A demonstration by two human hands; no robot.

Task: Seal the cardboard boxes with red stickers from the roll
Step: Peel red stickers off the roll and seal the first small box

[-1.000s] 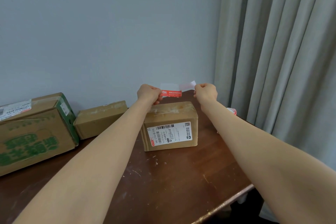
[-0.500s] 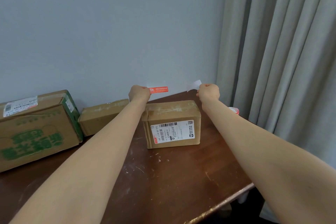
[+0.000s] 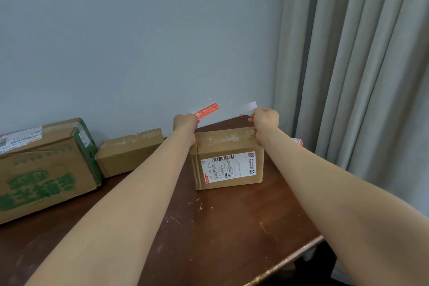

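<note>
1. The left grip (image 3: 185, 122) is pinching one end of the red sticker (image 3: 207, 110), with its fingers curled tightly round it, and is hovering just above the back left corner of the middle cardboard box (image 3: 228, 146)
2. The red sticker is slanting up to the right in the air, its white print is facing the camera, and it is not touching the box beneath it
3. The right grip (image 3: 265, 118) is curling closed on a pale backing strip (image 3: 248, 107), whose free end is poking up and to the left above the knuckles; this grip is hanging over the back right corner of the same box
4. A gap is showing between the sticker and the strip, and I cannot tell whether anything thin is joining them across it
5. The middle cardboard box is sitting on the dark brown tabletop (image 3: 220, 234), with a taped seam running along its top and a white shipping label (image 3: 228, 167) facing the camera
6. The sticker roll (image 3: 297, 141) is peeking out from behind the right forearm, lying on the tabletop near the curtain (image 3: 359, 65), and it is mostly hidden
7. A small plain box (image 3: 130, 152) is resting against the wall to the left of the middle box, well apart from it
8. A large box with green print (image 3: 44, 169) is standing just beside the small one, at the far left of the tabletop
</note>
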